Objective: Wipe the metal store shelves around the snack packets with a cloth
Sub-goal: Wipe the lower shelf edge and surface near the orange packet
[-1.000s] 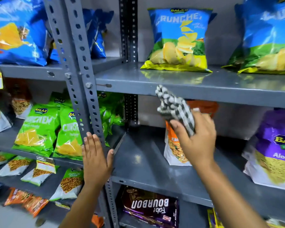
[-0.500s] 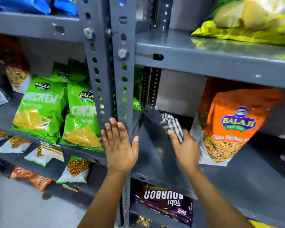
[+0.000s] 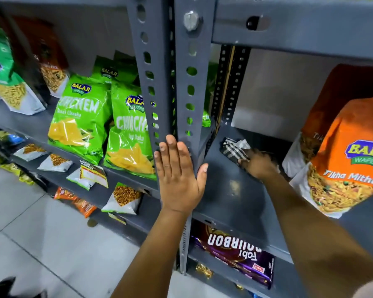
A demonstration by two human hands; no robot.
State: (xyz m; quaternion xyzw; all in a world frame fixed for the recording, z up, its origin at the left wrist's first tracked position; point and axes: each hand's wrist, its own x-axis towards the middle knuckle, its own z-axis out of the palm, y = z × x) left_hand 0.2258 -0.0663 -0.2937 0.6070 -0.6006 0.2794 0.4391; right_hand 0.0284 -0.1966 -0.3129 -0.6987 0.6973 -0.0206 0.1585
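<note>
Head view: right hand [image 3: 257, 165] clamps a checked cloth [image 3: 234, 149] on the shelf [image 3: 230, 196], its length angled back-left; left hand [image 3: 179, 177], fingers spread, rests flat against the post [image 3: 188, 87].

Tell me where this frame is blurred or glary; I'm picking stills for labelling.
Head view: right hand and checked cloth are motion-blurred; left hand is sharp; a soft glare patch sits on the shelf; wide-angle bending at the edges.

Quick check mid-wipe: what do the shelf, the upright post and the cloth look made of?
Shelf: grey painted metal, semi-gloss; it shows a faint light reflection. Upright post: the same grey painted metal, punched with holes and bolted. Cloth, under the right hand: soft woven fabric, dark with pale checks; the fibre can't be told.
</note>
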